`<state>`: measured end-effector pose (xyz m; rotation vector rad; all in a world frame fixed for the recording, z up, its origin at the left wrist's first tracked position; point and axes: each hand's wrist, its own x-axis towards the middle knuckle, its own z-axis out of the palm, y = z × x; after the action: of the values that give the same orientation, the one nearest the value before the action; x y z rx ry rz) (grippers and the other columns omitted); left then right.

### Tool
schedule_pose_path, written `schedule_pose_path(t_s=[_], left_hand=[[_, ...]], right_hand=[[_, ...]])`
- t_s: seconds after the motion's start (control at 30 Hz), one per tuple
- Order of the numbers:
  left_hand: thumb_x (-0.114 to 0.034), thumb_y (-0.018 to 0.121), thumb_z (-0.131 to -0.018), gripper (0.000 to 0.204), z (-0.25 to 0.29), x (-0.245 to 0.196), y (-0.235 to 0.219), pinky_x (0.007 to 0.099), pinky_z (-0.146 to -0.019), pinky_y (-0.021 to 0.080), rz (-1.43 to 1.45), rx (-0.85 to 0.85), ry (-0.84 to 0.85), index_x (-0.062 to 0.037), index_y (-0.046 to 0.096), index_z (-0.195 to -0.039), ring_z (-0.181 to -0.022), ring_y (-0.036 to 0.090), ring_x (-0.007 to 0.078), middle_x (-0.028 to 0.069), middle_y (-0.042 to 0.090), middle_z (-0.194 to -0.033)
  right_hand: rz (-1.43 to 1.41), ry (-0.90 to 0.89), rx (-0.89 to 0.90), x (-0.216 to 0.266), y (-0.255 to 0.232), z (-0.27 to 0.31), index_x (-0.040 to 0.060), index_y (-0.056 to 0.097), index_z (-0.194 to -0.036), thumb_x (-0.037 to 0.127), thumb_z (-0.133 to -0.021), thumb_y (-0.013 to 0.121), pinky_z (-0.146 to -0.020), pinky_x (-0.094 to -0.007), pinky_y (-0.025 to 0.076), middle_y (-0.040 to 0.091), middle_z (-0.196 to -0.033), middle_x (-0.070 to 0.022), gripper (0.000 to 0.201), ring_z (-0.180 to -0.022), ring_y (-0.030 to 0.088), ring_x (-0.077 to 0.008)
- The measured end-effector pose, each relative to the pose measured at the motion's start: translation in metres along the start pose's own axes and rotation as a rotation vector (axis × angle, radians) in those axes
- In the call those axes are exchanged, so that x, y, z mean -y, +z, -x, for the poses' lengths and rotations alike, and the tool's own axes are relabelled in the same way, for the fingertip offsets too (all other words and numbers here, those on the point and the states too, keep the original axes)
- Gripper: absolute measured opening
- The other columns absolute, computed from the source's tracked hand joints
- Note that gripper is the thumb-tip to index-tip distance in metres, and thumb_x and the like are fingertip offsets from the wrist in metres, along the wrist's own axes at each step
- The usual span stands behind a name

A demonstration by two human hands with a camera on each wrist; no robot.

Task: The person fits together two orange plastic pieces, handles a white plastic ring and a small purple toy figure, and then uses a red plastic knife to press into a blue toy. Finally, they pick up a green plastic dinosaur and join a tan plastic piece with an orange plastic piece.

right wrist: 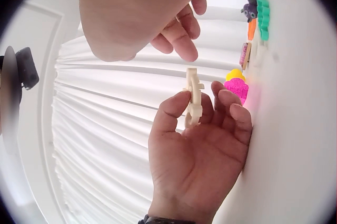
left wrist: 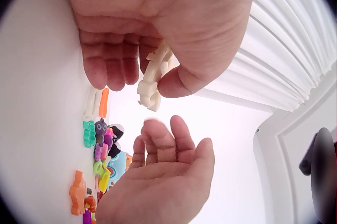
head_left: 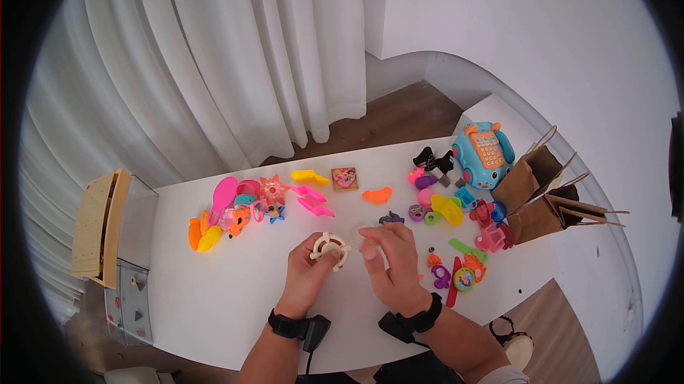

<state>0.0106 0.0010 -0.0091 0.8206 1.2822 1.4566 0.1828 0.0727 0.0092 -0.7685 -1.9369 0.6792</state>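
The toy phone (head_left: 484, 159), in the upper right of the head view, has many small buttons, but their marks are too small for reading. The small square box (head_left: 344, 179), above the middle of the frame, carries a pink picture; if there are letters in it, I cannot tell.

The ring (right wrist: 195, 97) is cream in colour, with short knobs around its edge. It is near the middle of the head view, raised above the tabletop (head_left: 192, 298). The left hand (head_left: 308, 277) pinches it between thumb and fingers; the wrist views show it from the side, thin and almost upright.

The right hand (head_left: 395, 270) is just beside, apart from the ring. Its fingers are relaxed and lightly bent, and its grip is open. Both hands wear a black wrist strap (head_left: 286, 324). Paper bags (head_left: 538, 220) stand at the right of the frame.
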Motion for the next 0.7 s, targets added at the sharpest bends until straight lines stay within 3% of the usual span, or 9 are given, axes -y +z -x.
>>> schedule_pose_path(t_s=[0.1, 0.3, 0.37, 0.5, 0.57, 0.7], left_hand=[[-0.011, 0.063, -0.099, 0.024, 0.000, 0.002, -0.002, 0.0298, -0.081, 0.056, -0.013, 0.016, 0.001, 0.0011, 0.068, -0.119, -0.090, 0.066, 0.0130, 0.0051, 0.071, -0.104], [-0.011, 0.063, -0.098, 0.030, -0.001, 0.000, 0.000, 0.0315, -0.084, 0.057, -0.001, 0.019, 0.006, 0.0015, 0.067, -0.125, -0.096, 0.067, 0.0136, 0.0059, 0.072, -0.110], [-0.011, 0.063, -0.098, 0.030, 0.000, 0.000, -0.001, 0.0315, -0.085, 0.058, -0.004, 0.020, 0.008, 0.0015, 0.067, -0.125, -0.096, 0.067, 0.0136, 0.0058, 0.072, -0.110], [-0.004, 0.065, -0.099, 0.025, 0.001, -0.004, 0.001, 0.0283, -0.085, 0.056, 0.047, 0.017, 0.001, 0.0027, 0.066, -0.123, -0.095, 0.066, 0.0114, 0.0048, 0.071, -0.109], [-0.006, 0.063, -0.099, 0.027, -0.001, 0.003, -0.003, 0.0299, -0.087, 0.057, 0.039, 0.025, 0.006, 0.0019, 0.065, -0.125, -0.098, 0.068, 0.0129, 0.0057, 0.072, -0.111], [-0.006, 0.061, -0.099, 0.029, -0.002, 0.007, -0.004, 0.0318, -0.090, 0.058, 0.049, 0.041, 0.017, 0.0014, 0.065, -0.126, -0.102, 0.069, 0.0149, 0.0073, 0.072, -0.115]], right_hand=[[-0.064, -0.124, -0.096, 0.003, 0.003, -0.006, 0.0037, 0.073, -0.108, 0.019, -0.100, 0.064, -0.090, -0.0434, 0.046, 0.066, -0.085, -0.0100, 0.020, -0.087, 0.061, -0.0310], [-0.009, -0.050, 0.029, -0.007, -0.004, 0.002, 0.0031, 0.072, -0.114, 0.020, -0.100, 0.065, -0.093, -0.0432, 0.045, 0.070, -0.095, -0.0103, 0.024, -0.096, 0.061, -0.0304], [-0.048, -0.101, -0.077, 0.001, 0.000, -0.004, 0.0031, 0.072, -0.111, 0.020, -0.101, 0.063, -0.092, -0.0435, 0.045, 0.068, -0.090, -0.0112, 0.022, -0.093, 0.061, -0.0314], [-0.060, -0.113, -0.096, 0.005, 0.001, -0.005, 0.0030, 0.073, -0.109, 0.021, -0.101, 0.063, -0.091, -0.0434, 0.045, 0.068, -0.089, -0.0114, 0.021, -0.092, 0.061, -0.0321], [-0.035, -0.024, 0.050, -0.010, -0.002, 0.006, 0.0025, 0.071, -0.113, 0.021, -0.101, 0.064, -0.093, -0.0435, 0.045, 0.070, -0.100, -0.0122, 0.024, -0.100, 0.061, -0.0322], [-0.015, -0.055, 0.029, -0.010, -0.002, 0.004, 0.0017, 0.069, -0.117, 0.022, -0.101, 0.064, -0.094, -0.0438, 0.045, 0.071, -0.107, -0.0121, 0.027, -0.105, 0.060, -0.0322]])
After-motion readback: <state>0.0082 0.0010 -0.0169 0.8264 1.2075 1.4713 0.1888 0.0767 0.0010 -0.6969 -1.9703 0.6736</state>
